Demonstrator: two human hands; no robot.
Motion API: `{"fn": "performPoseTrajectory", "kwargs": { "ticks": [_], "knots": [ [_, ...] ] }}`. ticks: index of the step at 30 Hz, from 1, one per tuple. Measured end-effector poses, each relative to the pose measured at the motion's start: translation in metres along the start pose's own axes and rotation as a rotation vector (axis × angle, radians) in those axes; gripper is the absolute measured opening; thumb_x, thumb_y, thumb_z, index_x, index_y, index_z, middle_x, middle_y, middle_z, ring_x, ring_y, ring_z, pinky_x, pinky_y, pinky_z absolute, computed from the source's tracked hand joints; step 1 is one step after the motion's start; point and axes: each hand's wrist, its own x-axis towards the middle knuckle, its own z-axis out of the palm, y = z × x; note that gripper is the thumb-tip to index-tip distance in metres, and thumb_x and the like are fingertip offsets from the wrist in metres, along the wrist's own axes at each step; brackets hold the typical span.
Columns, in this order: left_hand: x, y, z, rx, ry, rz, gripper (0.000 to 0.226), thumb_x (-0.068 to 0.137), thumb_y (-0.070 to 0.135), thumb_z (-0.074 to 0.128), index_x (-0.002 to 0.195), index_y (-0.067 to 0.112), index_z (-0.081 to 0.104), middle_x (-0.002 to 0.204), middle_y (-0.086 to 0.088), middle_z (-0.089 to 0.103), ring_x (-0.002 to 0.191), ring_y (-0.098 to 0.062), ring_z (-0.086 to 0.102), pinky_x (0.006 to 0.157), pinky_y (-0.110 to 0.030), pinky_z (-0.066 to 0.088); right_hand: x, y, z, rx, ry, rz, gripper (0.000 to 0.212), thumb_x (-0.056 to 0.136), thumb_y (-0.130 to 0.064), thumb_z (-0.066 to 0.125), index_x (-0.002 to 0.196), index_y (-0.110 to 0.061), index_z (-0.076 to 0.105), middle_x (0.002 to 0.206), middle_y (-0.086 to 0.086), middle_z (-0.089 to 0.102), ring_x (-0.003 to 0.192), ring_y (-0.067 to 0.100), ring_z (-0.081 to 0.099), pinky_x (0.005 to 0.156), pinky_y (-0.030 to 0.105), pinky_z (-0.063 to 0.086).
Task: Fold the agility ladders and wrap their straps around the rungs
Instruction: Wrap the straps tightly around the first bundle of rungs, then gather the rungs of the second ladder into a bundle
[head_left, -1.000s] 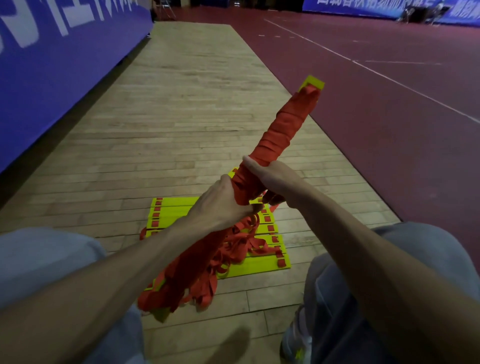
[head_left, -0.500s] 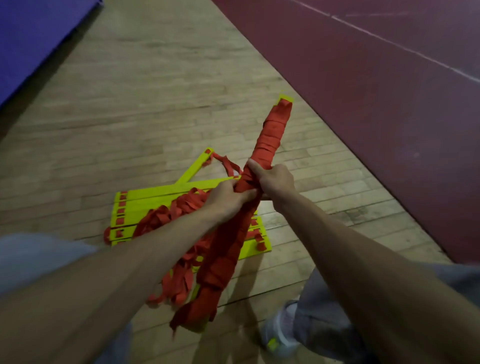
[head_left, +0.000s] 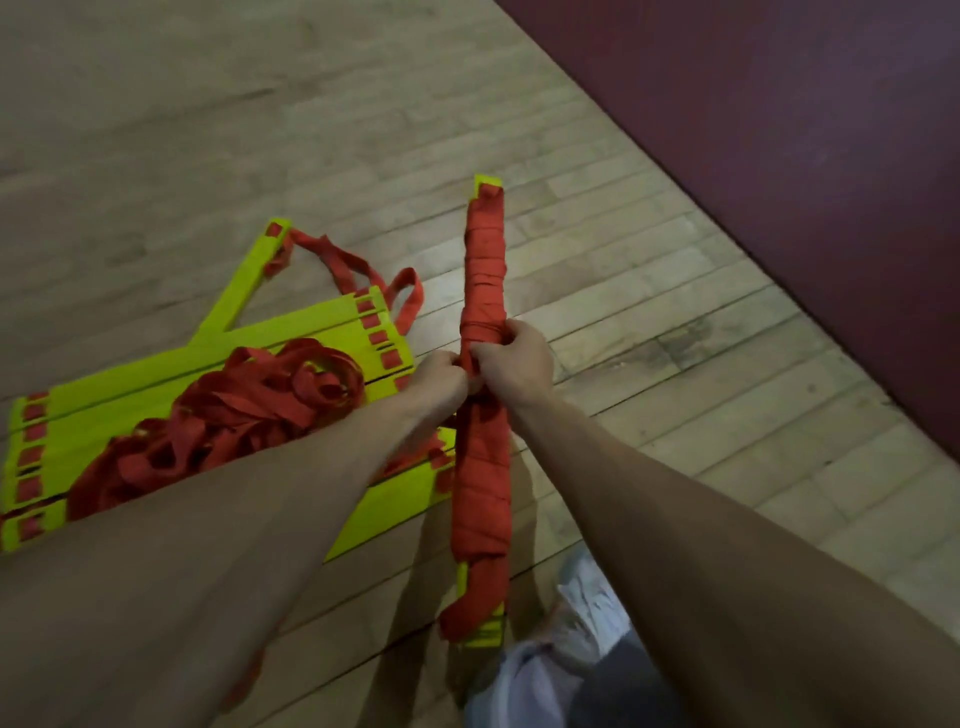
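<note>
Pale wooden floor (head_left: 649, 291) across most of the view, bordered at upper right by a dark red court surface (head_left: 779, 130). Spread flat on the boards at left, a loose ladder (head_left: 130, 410) of yellow rungs lying side by side, one rung angled away at the far end. Heaped on those rungs, a tangle of red straps (head_left: 249, 410), with one loop trailing onto the floor past the far edge. Reaching in from the bottom corners, two bare forearms (head_left: 675, 519), meeting near the centre. Held up between them, a wrapped ladder (head_left: 480, 483): rungs stacked into one long bar, bound nearly end to end in red strap, yellow tips poking out at the far and near ends. Points away from the body, its near half crossing the right edge of the loose ladder in view. Left hand (head_left: 439, 382) curled in a tight grip at the middle of the wrapped ladder, fingers mostly hidden. Right hand (head_left: 514, 364) touching the left, fingers and thumb wrapped round the same spot, where the strap cinches tight. Beside the bar's near end, a pale shoe (head_left: 587, 603) on the boards, blurred.
</note>
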Motion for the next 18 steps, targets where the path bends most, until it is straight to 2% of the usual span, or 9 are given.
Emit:
{"fn": "performPoseTrajectory", "kwargs": {
  "ticks": [3,6,8,10,13,15,16,18],
  "knots": [
    [0.037,-0.008,0.019,0.038,-0.008,0.009,0.034,0.068,0.028,0.064,0.097,0.012,0.067,0.091,-0.018,0.067,0.090,-0.042,0.067,0.076,-0.043,0.051,0.027,0.017,-0.003,0.011,0.030,0.063,0.025,0.085,-0.021,0.059,0.105,-0.011,0.071,0.102,0.014,0.072,0.100,0.035,0.064,0.087,0.042,0.052],
    [0.063,-0.013,0.030,0.051,-0.010,0.005,0.025,0.077,0.033,0.068,0.094,0.015,0.068,0.095,-0.015,0.071,0.085,-0.034,0.069,0.076,-0.045,0.058,0.042,0.029,-0.004,0.001,0.014,0.082,0.031,0.084,-0.014,0.055,0.111,-0.013,0.070,0.106,0.013,0.072,0.102,0.032,0.063,0.090,0.038,0.051],
    [0.075,-0.019,0.034,0.114,-0.001,0.013,0.039,0.069,0.039,0.059,0.098,0.015,0.070,0.097,-0.015,0.073,0.086,-0.034,0.071,0.077,-0.051,0.060,0.046,0.041,-0.002,-0.033,-0.007,0.079,0.031,0.086,-0.015,0.055,0.112,-0.014,0.070,0.107,0.012,0.071,0.102,0.031,0.063,0.089,0.038,0.050],
    [0.078,-0.024,0.038,0.199,-0.052,0.011,0.039,0.074,0.035,0.056,0.105,0.014,0.071,0.102,-0.018,0.072,0.092,-0.036,0.070,0.080,-0.050,0.059,0.045,0.054,0.004,-0.108,-0.031,0.070,0.027,0.088,-0.017,0.058,0.111,-0.013,0.071,0.107,0.013,0.071,0.102,0.032,0.063,0.087,0.039,0.050],
    [0.075,-0.033,0.037,0.274,-0.075,0.026,0.029,0.088,0.013,0.057,0.115,0.013,0.068,0.110,-0.017,0.071,0.098,-0.035,0.068,0.079,-0.039,0.056,0.038,0.063,0.011,-0.184,-0.068,0.056,0.026,0.086,-0.014,0.059,0.109,-0.012,0.070,0.107,0.014,0.071,0.103,0.034,0.064,0.088,0.042,0.050],
    [0.068,-0.038,0.026,0.219,-0.081,0.040,0.023,0.090,0.008,0.055,0.104,0.016,0.071,0.108,-0.017,0.072,0.094,-0.034,0.068,0.069,-0.031,0.049,0.030,0.058,0.013,-0.267,-0.080,0.035,0.030,0.087,-0.012,0.056,0.115,-0.010,0.067,0.112,0.016,0.069,0.107,0.035,0.061,0.086,0.036,0.048],
    [0.064,-0.042,0.018,0.209,-0.077,0.037,0.022,0.090,0.006,0.054,0.098,0.017,0.071,0.108,-0.018,0.072,0.097,-0.035,0.068,0.070,-0.030,0.046,0.025,0.054,0.014,-0.318,-0.084,0.021,0.032,0.088,-0.011,0.054,0.118,-0.007,0.065,0.116,0.017,0.067,0.110,0.035,0.060,0.083,0.032,0.044],
    [0.052,-0.048,-0.002,0.217,-0.075,0.034,0.025,0.091,0.004,0.052,0.105,0.015,0.070,0.112,-0.017,0.070,0.105,-0.034,0.066,0.076,-0.032,0.048,0.012,0.045,0.016,-0.397,-0.105,-0.041,0.039,0.088,-0.009,0.051,0.126,-0.007,0.061,0.123,0.017,0.065,0.115,0.034,0.058,0.083,0.029,0.040]
  ]
}}
